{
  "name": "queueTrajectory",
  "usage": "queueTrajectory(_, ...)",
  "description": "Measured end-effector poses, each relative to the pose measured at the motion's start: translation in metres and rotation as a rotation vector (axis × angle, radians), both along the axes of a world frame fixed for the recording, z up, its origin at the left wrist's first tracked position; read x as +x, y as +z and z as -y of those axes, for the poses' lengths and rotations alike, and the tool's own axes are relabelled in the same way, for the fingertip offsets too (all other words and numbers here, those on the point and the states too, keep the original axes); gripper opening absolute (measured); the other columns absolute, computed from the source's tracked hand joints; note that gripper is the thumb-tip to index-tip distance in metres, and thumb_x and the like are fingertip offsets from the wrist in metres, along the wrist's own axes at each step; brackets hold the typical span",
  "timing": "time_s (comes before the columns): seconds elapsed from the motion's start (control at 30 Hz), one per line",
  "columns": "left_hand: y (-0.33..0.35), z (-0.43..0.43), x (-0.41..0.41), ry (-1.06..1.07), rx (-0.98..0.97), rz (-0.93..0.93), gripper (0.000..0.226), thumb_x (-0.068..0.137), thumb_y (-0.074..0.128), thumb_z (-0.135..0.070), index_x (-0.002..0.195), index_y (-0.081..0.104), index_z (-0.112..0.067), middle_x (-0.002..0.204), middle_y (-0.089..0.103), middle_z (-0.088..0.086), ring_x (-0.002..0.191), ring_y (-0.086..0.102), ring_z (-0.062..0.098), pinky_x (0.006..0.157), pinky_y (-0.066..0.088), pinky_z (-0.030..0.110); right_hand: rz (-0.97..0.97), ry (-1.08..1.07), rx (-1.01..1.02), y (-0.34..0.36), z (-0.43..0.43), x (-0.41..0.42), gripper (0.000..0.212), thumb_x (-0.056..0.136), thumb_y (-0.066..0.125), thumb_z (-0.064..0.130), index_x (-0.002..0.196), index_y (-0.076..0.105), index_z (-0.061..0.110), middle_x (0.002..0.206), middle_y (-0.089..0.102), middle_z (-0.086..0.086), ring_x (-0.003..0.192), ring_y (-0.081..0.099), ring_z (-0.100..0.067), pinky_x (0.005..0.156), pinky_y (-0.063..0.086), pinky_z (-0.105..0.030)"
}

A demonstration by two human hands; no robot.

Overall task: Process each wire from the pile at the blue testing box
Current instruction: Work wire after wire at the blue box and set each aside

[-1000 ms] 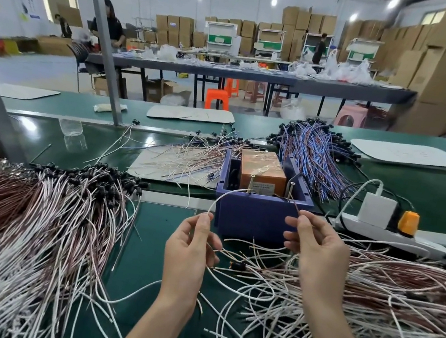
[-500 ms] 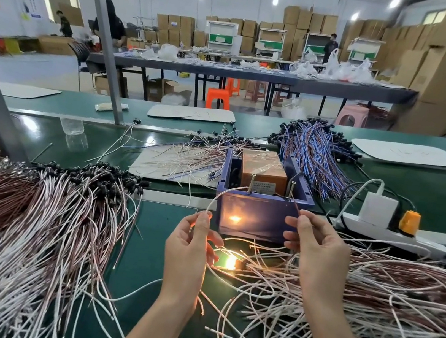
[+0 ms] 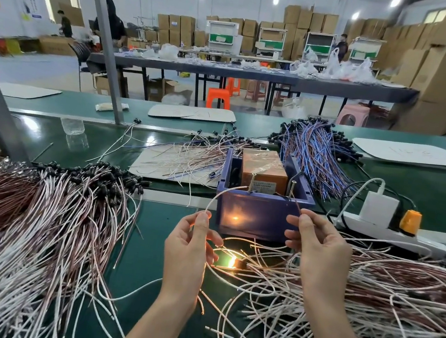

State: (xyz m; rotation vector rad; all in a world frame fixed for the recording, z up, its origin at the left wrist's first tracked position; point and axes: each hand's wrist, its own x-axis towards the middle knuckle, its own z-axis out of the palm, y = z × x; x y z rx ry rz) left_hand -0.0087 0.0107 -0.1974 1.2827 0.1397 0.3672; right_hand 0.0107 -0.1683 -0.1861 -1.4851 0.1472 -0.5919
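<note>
With left grip (image 3: 189, 250) pinching white lead (image 3: 222, 194) arched to left post (image 3: 251, 181) of box (image 3: 260, 220) and right grip (image 3: 319, 252) pinching brown lead (image 3: 297, 206) by right post (image 3: 292, 188), press both bare ends steadily on metal, then read lamp (image 3: 232, 263), lit on tabletop (image 3: 147, 244) between grips.

Green bench (image 3: 152, 233): wire piles (image 3: 33, 227), blue box (image 3: 255, 217).

head view, looking forward-down, close over workbench (image 3: 144, 258)

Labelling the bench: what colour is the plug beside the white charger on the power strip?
The plug is orange; the head view shows it.
</note>
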Motion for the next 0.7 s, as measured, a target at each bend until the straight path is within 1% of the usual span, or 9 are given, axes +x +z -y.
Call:
queueTrajectory(0.3, -0.001, 0.001, 0.001, 0.022, 0.002, 0.000, 0.022, 0.102, 0.055, -0.032, 0.101, 0.068, -0.014, 0.063, 0.065, -0.001, 0.049, 0.051, 0.006, 0.049, 0.047, 0.018, -0.009, -0.005, 0.018, 0.003, -0.002, -0.003, 0.013, 0.102, 0.058, 0.019, 0.104, 0.070, 0.023, 0.088, 0.077, 0.011, 0.071, 0.072, -0.009, 0.059, 0.055, -0.017)
queueTrajectory(0.43, 0.001, 0.000, 0.001, 0.043, 0.000, -0.003, 0.021, 0.102, 0.055, -0.032, 0.098, 0.068, -0.016, 0.064, 0.065, -0.002, 0.050, 0.050, 0.007, 0.050, 0.047, 0.018, 0.014, 0.026, 0.014, 0.004, -0.006, -0.009, 0.014, 0.103, 0.057, 0.020, 0.110, 0.069, 0.022, 0.091, 0.078, 0.010, 0.074, 0.073, -0.010, 0.061, 0.056, -0.017)
queueTrajectory(0.5, 0.008, -0.001, -0.001, 0.051, 0.024, 0.016, 0.019, 0.101, 0.056, -0.031, 0.094, 0.070, -0.019, 0.066, 0.064, -0.006, 0.055, 0.051, 0.007, 0.055, 0.047, 0.017, 0.012, 0.078, 0.029, 0.007, -0.010, -0.015, 0.016, 0.103, 0.056, 0.020, 0.114, 0.067, 0.024, 0.094, 0.078, 0.011, 0.077, 0.073, -0.010, 0.062, 0.056, -0.017)
queueTrajectory(0.57, 0.020, -0.004, -0.008, 0.045, 0.094, 0.048, 0.018, 0.099, 0.060, -0.032, 0.089, 0.074, -0.026, 0.068, 0.059, -0.009, 0.059, 0.047, 0.006, 0.058, 0.045, 0.017, -0.003, 0.129, 0.069, 0.013, -0.014, -0.025, 0.017, 0.103, 0.056, 0.017, 0.113, 0.068, 0.024, 0.096, 0.078, 0.009, 0.075, 0.072, -0.010, 0.061, 0.055, -0.018)
queueTrajectory(0.63, 0.042, -0.010, -0.019, -0.017, 0.144, 0.089, 0.015, 0.095, 0.063, -0.039, 0.089, 0.075, -0.032, 0.063, 0.050, -0.009, 0.056, 0.039, 0.008, 0.052, 0.040, 0.019, 0.011, 0.151, 0.117, 0.027, -0.013, -0.037, 0.018, 0.102, 0.056, 0.015, 0.111, 0.069, 0.023, 0.097, 0.079, 0.006, 0.072, 0.072, -0.010, 0.059, 0.055, -0.018)
queueTrajectory(0.7, 0.072, -0.014, -0.031, -0.116, 0.152, 0.145, 0.021, 0.086, 0.064, -0.050, 0.089, 0.074, -0.032, 0.059, 0.047, -0.008, 0.052, 0.036, 0.008, 0.046, 0.035, 0.018, 0.081, 0.136, 0.098, 0.053, -0.008, -0.050, 0.018, 0.102, 0.056, 0.016, 0.110, 0.070, 0.024, 0.096, 0.078, 0.006, 0.070, 0.071, -0.010, 0.056, 0.054, -0.018)
